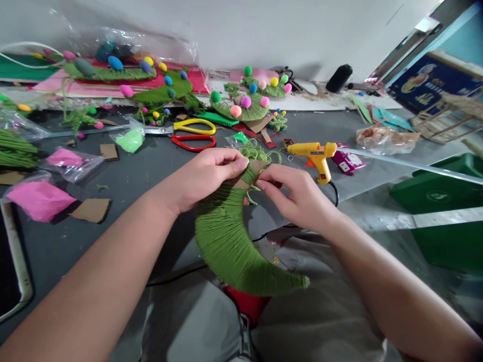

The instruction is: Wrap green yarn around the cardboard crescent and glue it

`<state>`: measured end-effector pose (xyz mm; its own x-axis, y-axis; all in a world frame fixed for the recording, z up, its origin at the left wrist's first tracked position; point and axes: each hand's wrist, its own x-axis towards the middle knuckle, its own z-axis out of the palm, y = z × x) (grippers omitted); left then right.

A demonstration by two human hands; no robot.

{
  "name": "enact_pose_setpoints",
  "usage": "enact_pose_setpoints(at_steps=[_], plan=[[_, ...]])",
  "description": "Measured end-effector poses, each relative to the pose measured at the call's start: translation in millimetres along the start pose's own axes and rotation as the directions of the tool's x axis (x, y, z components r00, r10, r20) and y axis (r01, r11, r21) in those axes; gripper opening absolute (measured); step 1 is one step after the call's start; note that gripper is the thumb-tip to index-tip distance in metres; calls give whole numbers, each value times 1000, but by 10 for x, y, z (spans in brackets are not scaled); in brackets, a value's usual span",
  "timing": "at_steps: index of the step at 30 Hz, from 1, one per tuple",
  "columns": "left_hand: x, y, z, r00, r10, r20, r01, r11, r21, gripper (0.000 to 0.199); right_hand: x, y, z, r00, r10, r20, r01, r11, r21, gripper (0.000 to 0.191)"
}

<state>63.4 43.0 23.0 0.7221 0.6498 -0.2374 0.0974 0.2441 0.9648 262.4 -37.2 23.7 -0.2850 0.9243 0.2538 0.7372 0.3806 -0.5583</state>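
A crescent shape wrapped in green yarn [234,236] hangs over my lap, its lower tip pointing right. Bare brown cardboard shows near its upper end. My left hand [211,176] pinches that upper end from the left, thumb and index finger together. On the right, my right hand [292,193] is closed with thumb and index finger pressed together at the cardboard's edge, where green yarn passes. Loose green yarn [254,149] lies in curls just beyond the fingers.
A yellow glue gun [315,155] lies right of the yarn. Scissors with yellow and red handles [193,134] lie behind my left hand. Green shapes with coloured balls [245,108] line the back. Pink packets [41,198] are at left, a green bin [445,196] at right.
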Motion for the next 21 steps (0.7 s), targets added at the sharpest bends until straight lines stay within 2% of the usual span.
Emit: enact_pose_setpoints(at_steps=[4,8,11,13,16,21], plan=[[-16,23,-41,1000,-20,13,20,1000,2,28,28,57,-9,1000,6,24,-8,997,74,14],[-69,58,-61,994,-21,105,29,997,-77,22,44,113,-15,1000,13,18,-15,994,104,14],[-82,53,-67,986,-13,165,28,995,-91,32,44,154,-19,1000,12,11,-13,993,120,15],[-68,35,-72,988,17,155,-6,997,-75,34,43,176,-23,1000,8,16,-10,990,140,15],[-46,15,-79,992,48,118,-39,996,-74,30,43,201,-40,1000,-8,28,3,985,175,16],[-73,48,-82,990,-3,142,-1,1000,29,16,73,246,-93,991,-110,79,96,982,160,13]])
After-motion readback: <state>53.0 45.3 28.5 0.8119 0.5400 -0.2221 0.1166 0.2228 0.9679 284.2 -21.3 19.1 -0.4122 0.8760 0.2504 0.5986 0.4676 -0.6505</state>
